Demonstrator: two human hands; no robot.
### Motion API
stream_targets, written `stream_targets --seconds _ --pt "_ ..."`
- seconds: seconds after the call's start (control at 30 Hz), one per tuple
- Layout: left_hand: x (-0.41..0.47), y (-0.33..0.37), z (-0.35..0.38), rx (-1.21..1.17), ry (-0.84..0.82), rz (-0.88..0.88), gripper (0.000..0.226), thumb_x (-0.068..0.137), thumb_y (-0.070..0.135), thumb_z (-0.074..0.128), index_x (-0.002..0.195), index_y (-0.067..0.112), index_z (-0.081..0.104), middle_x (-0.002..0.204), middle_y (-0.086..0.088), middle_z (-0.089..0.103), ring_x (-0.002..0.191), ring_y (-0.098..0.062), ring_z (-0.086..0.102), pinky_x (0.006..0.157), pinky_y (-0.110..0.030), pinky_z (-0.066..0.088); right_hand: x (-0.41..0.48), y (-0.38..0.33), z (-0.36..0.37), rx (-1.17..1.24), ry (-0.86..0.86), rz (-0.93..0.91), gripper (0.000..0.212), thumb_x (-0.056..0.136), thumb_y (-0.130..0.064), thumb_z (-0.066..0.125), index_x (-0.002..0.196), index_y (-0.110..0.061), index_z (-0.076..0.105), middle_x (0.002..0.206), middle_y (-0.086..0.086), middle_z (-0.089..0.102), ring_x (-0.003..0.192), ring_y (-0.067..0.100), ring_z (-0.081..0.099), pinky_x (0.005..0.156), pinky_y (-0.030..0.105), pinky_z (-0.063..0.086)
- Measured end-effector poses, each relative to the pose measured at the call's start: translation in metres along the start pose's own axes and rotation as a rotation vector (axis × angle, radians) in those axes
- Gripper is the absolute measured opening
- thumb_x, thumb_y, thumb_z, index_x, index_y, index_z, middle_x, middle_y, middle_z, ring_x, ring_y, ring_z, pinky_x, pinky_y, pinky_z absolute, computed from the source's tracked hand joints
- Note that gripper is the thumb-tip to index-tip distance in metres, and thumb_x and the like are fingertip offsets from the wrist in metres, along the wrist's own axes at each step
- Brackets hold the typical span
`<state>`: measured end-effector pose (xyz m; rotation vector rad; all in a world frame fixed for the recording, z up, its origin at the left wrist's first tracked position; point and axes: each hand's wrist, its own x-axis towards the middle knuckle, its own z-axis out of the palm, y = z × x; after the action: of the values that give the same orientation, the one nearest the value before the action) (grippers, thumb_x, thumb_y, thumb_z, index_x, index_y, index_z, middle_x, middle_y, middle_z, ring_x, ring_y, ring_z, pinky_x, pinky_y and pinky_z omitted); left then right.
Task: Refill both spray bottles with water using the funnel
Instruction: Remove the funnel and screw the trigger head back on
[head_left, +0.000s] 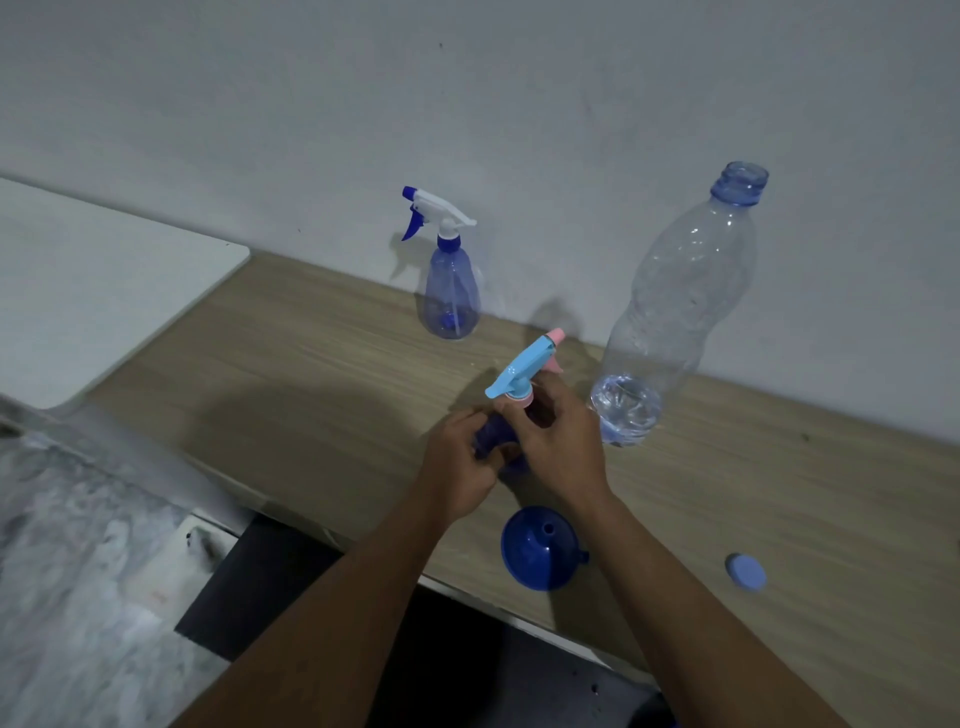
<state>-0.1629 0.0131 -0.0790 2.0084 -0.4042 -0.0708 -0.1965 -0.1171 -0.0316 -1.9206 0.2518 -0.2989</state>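
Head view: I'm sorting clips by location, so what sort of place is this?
Probably a plain room at home, not a lab or shop. A wood-grain desk stands against a bare white wall, with a white table beside it.

One head-worn wide-angle view looks forward and down, close over the wooden table (311, 364), toward the far wall (519, 104).

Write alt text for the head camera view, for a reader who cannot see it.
Two bare hands grip a dark blue spray bottle on a wooden table: the left hand holds its body, the right hand its light blue and pink spray head. A blue funnel and bottle cap lie nearby; a second spray bottle and an open, nearly empty water bottle stand behind.
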Motion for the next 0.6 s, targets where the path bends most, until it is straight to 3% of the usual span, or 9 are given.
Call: stream_targets --seconds 0.07,0.2,0.37,0.6 --pt "0.0005 -0.0022 0.0005 0.007 -0.001 -0.007 0.04 0.072 0.035 0.069 0.108 0.017 0.068 0.105 -0.001 0.068 0.097 -0.016 0.065 0.085 -0.044 0.055 0.0023 0.0016 0.0011 0.0 0.002 0.023 0.019 0.083 -0.038 0.075 0.098 -0.031 0.065 0.09 -0.01 0.074 0.083 0.009 0.072 0.078 0.045 0.058" --pt "-0.0009 -0.0053 0.0012 -0.002 -0.005 -0.009 0.044 0.076 0.026 0.071 0.119 0.017 0.066 0.113 -0.002 0.066 0.102 -0.015 0.064 0.089 -0.043 0.055 0.0047 0.002 0.0027 0.061 0.016 0.077 0.036 0.072 -0.044 0.083 0.099 -0.035 0.061 0.096 -0.012 0.075 0.088 0.008 0.073 0.081 0.047 0.059" --pt "-0.0001 -0.0011 0.0015 -0.046 0.009 0.047 0.05 0.074 0.025 0.073 0.123 0.031 0.062 0.115 0.006 0.068 0.104 -0.008 0.065 0.092 -0.038 0.055 -0.001 -0.0011 -0.0021 0.062 0.006 0.01 0.019 0.091 -0.031 0.072 0.104 -0.022 0.06 0.095 -0.009 0.074 0.09 0.004 0.071 0.084 0.041 0.059" --pt "0.0011 -0.0032 0.0016 -0.032 0.002 0.024 0.045 0.075 0.027 0.072 0.12 0.024 0.065 0.111 0.003 0.068 0.102 -0.01 0.064 0.089 -0.04 0.056 0.0011 0.0014 0.0007 0.047 0.014 0.034 0.018 0.087 -0.038 0.073 0.101 -0.032 0.064 0.094 -0.01 0.074 0.087 0.007 0.072 0.081 0.047 0.058"
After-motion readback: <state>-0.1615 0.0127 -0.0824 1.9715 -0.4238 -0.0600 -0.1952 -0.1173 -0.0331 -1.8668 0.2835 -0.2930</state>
